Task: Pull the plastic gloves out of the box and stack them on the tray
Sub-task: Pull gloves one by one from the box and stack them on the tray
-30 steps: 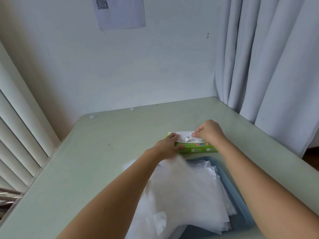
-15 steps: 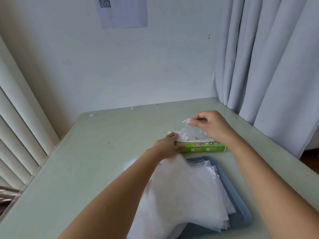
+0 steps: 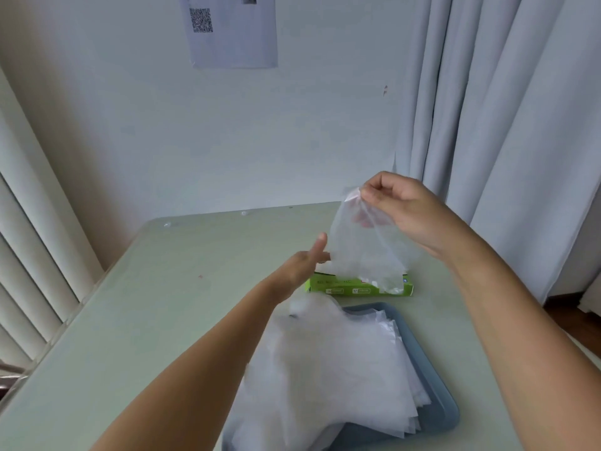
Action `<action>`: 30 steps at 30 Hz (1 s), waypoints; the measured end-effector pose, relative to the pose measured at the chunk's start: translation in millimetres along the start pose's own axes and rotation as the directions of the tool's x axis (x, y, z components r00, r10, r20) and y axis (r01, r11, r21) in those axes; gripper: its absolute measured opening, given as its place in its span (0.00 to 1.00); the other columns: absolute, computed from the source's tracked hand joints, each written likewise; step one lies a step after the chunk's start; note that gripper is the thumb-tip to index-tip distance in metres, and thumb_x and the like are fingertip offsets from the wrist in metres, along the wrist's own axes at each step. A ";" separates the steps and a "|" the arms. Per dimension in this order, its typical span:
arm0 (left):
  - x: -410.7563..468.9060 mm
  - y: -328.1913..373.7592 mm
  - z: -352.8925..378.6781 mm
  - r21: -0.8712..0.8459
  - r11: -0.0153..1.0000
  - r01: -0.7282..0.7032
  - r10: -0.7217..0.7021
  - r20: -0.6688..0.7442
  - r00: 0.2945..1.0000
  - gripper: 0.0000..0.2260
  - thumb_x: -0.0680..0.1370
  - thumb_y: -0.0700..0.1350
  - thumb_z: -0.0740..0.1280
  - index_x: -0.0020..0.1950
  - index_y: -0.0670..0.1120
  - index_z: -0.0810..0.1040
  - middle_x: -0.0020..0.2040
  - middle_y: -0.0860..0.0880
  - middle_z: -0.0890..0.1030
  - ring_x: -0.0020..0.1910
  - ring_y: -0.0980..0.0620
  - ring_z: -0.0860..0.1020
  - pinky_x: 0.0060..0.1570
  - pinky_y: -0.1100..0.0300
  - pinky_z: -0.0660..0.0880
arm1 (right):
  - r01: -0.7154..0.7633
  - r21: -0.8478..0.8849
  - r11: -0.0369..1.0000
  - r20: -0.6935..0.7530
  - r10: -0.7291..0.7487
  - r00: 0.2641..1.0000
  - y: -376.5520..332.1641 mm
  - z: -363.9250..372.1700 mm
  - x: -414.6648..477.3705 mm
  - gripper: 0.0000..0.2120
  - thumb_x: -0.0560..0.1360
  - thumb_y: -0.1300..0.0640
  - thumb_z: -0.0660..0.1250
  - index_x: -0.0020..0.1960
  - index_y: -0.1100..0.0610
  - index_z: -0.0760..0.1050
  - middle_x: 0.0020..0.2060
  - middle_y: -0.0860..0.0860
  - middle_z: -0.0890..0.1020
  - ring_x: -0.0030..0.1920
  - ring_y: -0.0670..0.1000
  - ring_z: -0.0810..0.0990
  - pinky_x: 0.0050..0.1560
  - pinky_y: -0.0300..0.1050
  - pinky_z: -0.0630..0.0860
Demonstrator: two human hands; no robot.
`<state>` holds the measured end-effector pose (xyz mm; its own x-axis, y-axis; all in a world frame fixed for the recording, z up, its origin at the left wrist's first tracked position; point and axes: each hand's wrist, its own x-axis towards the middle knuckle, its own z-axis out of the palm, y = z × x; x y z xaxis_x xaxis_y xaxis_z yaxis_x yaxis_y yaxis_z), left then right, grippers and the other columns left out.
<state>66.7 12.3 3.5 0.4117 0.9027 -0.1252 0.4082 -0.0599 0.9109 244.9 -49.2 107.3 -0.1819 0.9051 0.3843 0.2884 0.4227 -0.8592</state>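
1. My right hand (image 3: 403, 213) pinches the top edge of one glove (image 3: 364, 252) between thumb and forefinger, and the other fingers are curled. I hold it high so the thin plastic hangs straight and comes free of the box (image 3: 357, 286).
2. My left hand (image 3: 302, 265) is open, fingers straight, and holds nothing. It is just beside the left edge of the glove, above the left end of the box. I cannot tell if it touches either one. I think it is there to keep the box from lifting.
3. The lower end of the glove reaches the top of the box; whether it is fully out, I cannot tell.
4. The box lies just far of the tray (image 3: 435, 405), so the way is short.
5. The stack (image 3: 331, 369) on the tray spreads over its left rim onto the table (image 3: 146, 320).
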 end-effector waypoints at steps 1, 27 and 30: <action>-6.3 5.2 -0.6 -0.185 0.982 -0.029 0.042 0.067 0.997 0.38 0.77 0.69 0.43 0.65 0.43 0.77 0.64 0.51 0.77 0.67 0.54 0.71 0.70 0.60 0.60 | -0.036 0.025 0.999 0.012 0.036 0.999 1.7 1.2 -1.0 0.07 0.80 0.61 0.60 0.44 0.60 0.73 0.40 0.55 0.80 0.41 0.50 0.82 0.44 0.39 0.79; -108.2 31.5 14.3 -0.903 0.427 -0.053 0.018 -0.050 0.999 0.12 0.83 0.40 0.57 0.55 0.35 0.77 0.50 0.42 0.82 0.47 0.50 0.81 0.58 0.58 0.76 | -0.325 0.715 0.619 0.061 0.407 0.911 2.6 68.1 -62.5 0.09 0.69 0.55 0.70 0.45 0.60 0.80 0.43 0.56 0.82 0.41 0.49 0.82 0.43 0.38 0.80; -129.1 22.9 18.1 -0.810 0.583 0.055 0.018 0.081 0.997 0.09 0.81 0.42 0.60 0.56 0.40 0.77 0.52 0.44 0.82 0.51 0.48 0.80 0.60 0.53 0.73 | -0.311 0.570 0.760 -0.026 0.395 0.918 -3.7 65.6 -56.8 0.05 0.72 0.66 0.70 0.47 0.59 0.79 0.40 0.54 0.81 0.37 0.48 0.81 0.45 0.39 0.80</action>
<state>37.7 -113.3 33.4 0.4839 0.8638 -0.1399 -0.3994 0.3603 0.8430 192.4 -105.1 66.4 -0.0287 0.9993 0.0219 -0.2599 0.0137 -0.9655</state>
